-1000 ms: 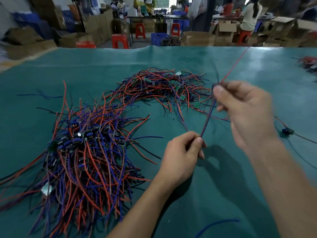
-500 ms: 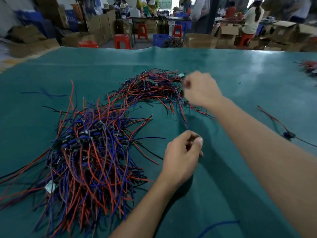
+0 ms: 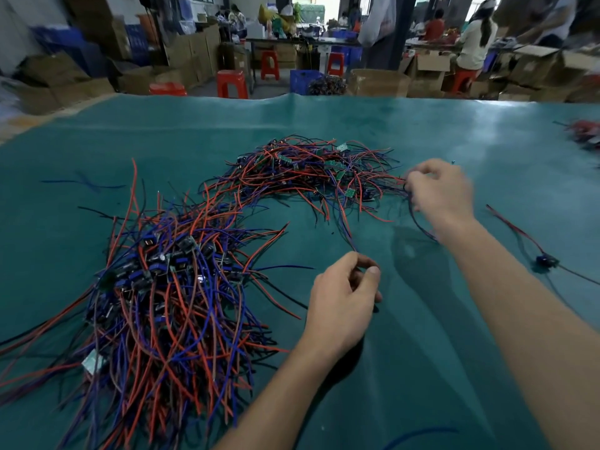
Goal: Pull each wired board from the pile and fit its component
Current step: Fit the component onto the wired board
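We are working over a desk (image 3: 454, 352) covered in teal sheeting, with our two hands well apart. Our right hand (image 3: 441, 193) is reaching to the right-hand edge of the far pile of wired boards (image 3: 311, 170), its fingers curled and pinching dark wires there; the hand is blurred, so we cannot tell exactly which wire it is gripping. Our left hand (image 3: 344, 300) is hovering nearer to us, thumb and fingers curled together around something small that we cannot make out, with a red and blue wire pair (image 3: 349, 237) from the far pile running down to its fingertips. A larger heap of red and blue wires with dark components (image 3: 162, 287) is lying to the left. One finished wired piece (image 3: 547, 261) is sitting alone at the right.
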Demonstrator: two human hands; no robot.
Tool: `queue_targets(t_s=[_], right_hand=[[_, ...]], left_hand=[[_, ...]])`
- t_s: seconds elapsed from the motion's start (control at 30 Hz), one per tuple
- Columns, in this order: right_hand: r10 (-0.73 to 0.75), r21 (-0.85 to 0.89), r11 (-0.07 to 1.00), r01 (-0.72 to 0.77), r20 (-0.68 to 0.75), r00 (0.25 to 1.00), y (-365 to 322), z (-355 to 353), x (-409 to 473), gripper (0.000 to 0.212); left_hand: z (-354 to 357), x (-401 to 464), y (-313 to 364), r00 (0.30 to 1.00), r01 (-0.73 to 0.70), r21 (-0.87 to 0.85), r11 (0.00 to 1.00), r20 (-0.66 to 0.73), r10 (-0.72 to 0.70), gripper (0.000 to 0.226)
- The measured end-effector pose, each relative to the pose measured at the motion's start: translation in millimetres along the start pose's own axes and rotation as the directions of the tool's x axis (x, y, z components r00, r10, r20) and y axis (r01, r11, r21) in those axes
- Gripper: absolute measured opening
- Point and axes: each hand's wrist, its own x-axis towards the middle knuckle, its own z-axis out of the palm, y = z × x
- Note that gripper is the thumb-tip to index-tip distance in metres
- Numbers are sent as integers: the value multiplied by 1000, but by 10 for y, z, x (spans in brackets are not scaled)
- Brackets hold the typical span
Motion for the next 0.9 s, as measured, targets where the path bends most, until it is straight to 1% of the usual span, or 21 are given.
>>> queue_targets(t_s=[0.03, 0.07, 0.1, 0.13, 0.2, 0.27, 0.33, 0.37, 0.43, 0.5, 0.53, 0.57, 0.6, 0.67, 0.73, 0.8, 0.83, 0.87, 0.9], right_hand=[[58, 219, 974, -54, -10, 998, -86, -83, -98, 17], [94, 391, 917, -82, -11, 996, -149, -169, -214, 21], [108, 509, 855, -94, 2, 994, -192, -244, -335, 22], [108, 593, 798, -106, 32, 994, -227, -302, -466, 22], [97, 704, 687, -177, 153, 983, -249, -382, -716, 23], [79, 772, 548, -322, 335, 939, -210, -402, -917, 23], [55, 772, 417, -480, 506, 861, -156, -388, -1055, 21], [51, 756, 370, -540, 564, 824, -135, -371, -1097, 22], [49, 735, 300, -608, 625, 779, -91, -343, -1131, 20], [17, 741, 208, -639, 650, 759, -47, -341, -1121, 7], [-31, 744, 152, -651, 662, 749, -29, -344, -1112, 9], [-92, 737, 120, -666, 676, 731, -18, -349, -1106, 20], [-143, 724, 126, -678, 690, 710, -10, -349, -1108, 31], [-220, 708, 201, -677, 706, 673, -5, -334, -1118, 42], [-254, 704, 237, -670, 710, 656, 14, -304, -1115, 39], [-247, 703, 240, -670, 711, 658, 53, -278, -1106, 36], [-236, 703, 254, -665, 711, 662, 68, -271, -1100, 36], [-221, 704, 282, -652, 709, 670, 69, -264, -1096, 36], [-201, 704, 323, -632, 704, 681, 67, -257, -1097, 36]], left_hand=[[-3, -1, -4, 1000, -5, 6, 1000, 2, 5, 10], [-1, 1, -11, 1000, -9, 2, 1000, 6, 9, 10], [1, 0, -16, 1000, -15, -8, 1000, 8, 15, 10], [-4, 3, -21, 1000, -26, -15, 1000, 7, 26, 10], [-3, 8, -27, 999, -47, -20, 999, 0, 47, 10], [5, 15, -37, 998, -57, -46, 997, -20, 56, 13], [27, 28, -39, 999, -41, -94, 995, -39, 37, 23], [32, 35, -39, 999, -26, -118, 993, -51, 20, 26], [32, 46, -40, 997, -8, -183, 983, -73, -5, 27], [17, 40, -38, 996, -22, -235, 972, -87, 1, 25], [15, 35, -35, 995, -34, -243, 969, -95, 11, 31], [16, 31, -30, 994, -40, -253, 967, -106, 13, 38], [21, 34, -25, 992, -37, -277, 960, -127, 2, 42], [30, 42, -32, 986, -16, -322, 947, -160, -38, 42], [26, 47, -37, 984, 2, -338, 941, -169, -63, 33], [7, 58, -41, 981, 18, -352, 936, -176, -86, 19], [2, 60, -32, 980, 25, -360, 933, -174, -94, 16], [0, 57, -10, 980, 31, -372, 928, -171, -101, 17], [5, 58, 10, 980, 33, -373, 927, -172, -104, 26]])
